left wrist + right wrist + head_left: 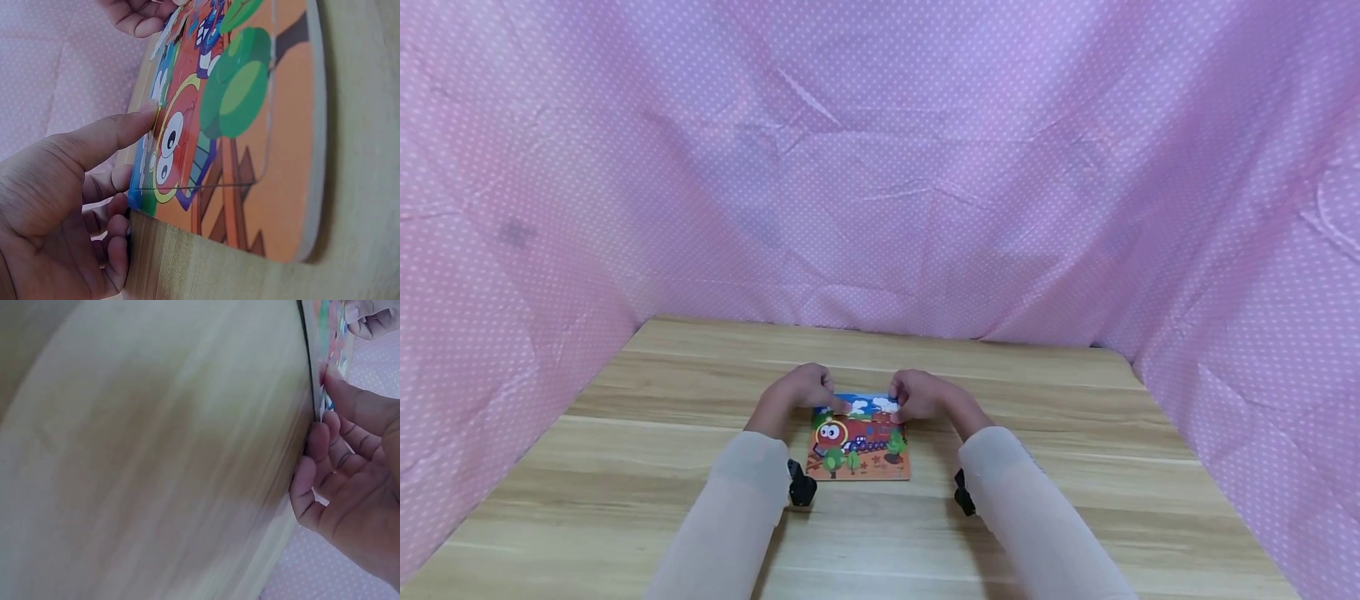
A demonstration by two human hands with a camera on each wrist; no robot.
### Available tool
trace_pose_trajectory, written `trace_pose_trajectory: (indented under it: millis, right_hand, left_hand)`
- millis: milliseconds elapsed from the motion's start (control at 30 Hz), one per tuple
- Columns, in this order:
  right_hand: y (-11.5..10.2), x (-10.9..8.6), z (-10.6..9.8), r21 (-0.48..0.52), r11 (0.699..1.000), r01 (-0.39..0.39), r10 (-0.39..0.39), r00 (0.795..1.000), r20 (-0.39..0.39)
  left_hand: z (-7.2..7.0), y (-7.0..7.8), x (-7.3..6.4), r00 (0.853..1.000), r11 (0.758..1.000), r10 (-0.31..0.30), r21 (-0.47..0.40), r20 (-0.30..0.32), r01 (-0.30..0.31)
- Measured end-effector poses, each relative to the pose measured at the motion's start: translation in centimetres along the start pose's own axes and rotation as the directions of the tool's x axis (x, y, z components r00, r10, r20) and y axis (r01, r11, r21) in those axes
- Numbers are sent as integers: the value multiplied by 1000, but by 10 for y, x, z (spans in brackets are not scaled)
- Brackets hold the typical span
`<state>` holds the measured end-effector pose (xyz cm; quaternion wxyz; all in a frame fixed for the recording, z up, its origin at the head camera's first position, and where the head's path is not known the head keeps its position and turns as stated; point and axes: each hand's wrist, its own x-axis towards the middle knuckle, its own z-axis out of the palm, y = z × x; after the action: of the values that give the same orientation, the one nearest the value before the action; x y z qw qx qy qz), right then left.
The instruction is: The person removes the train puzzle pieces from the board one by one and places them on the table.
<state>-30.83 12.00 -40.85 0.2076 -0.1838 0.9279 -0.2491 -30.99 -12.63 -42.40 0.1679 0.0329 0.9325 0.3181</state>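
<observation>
A colourful jigsaw puzzle board (865, 460) with a cartoon red train, trees and clouds lies on the table, between my forearms. At its far left corner, my left hand (805, 387) grips the board, thumb on the picture and fingers curled at the edge. My right hand (925, 394) holds the far right corner likewise, its thumb on top. The left wrist view gives the train's eyes and a cut line in the puzzle board (234, 87) close up. Only a thin, slanted strip of the board shows in the right wrist view, beside the right hand (369, 494).
The wooden table (1075, 467) extends around the board on all sides. A pink dotted cloth (880, 208) hangs behind it and along both sides. Black wrist devices (802, 487) sit at the cuffs of the light sleeves.
</observation>
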Motion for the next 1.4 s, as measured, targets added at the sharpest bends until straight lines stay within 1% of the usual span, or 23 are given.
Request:
trace_pose_trajectory:
  millis: [300, 533, 767, 933, 1100, 1233, 1400]
  right_hand:
    - [5, -1, 0, 88, 996, 21, -18, 999, -40]
    - [6, 0, 2, 175, 983, 55, -48, 998, -43]
    - [4, 1, 3, 193, 978, 82, -76, 996, -41]
    - [3, 0, 2, 203, 976, 83, -77, 996, -35]
    - [7, 1, 3, 244, 962, 119, -107, 992, -65]
    - [10, 2, 4, 297, 948, 119, -98, 992, -84]
    - [9, 1, 0, 409, 907, 99, -67, 993, -92]
  left_hand:
    - [-1, 0, -1, 1000, 1000, -17, -16, 9, 17]
    - [0, -1, -3, 1000, 1000, 8, -24, 7, -8]
    - [1, -2, -2, 999, 999, 43, -9, 0, -43]
    - [0, -4, -3, 999, 999, 47, -15, 0, -47]
    - [2, -5, -4, 999, 999, 46, -23, 5, -45]
    - [3, -5, -4, 998, 998, 54, -13, 8, -54]
    - [2, -3, -4, 999, 999, 50, -6, -6, -50]
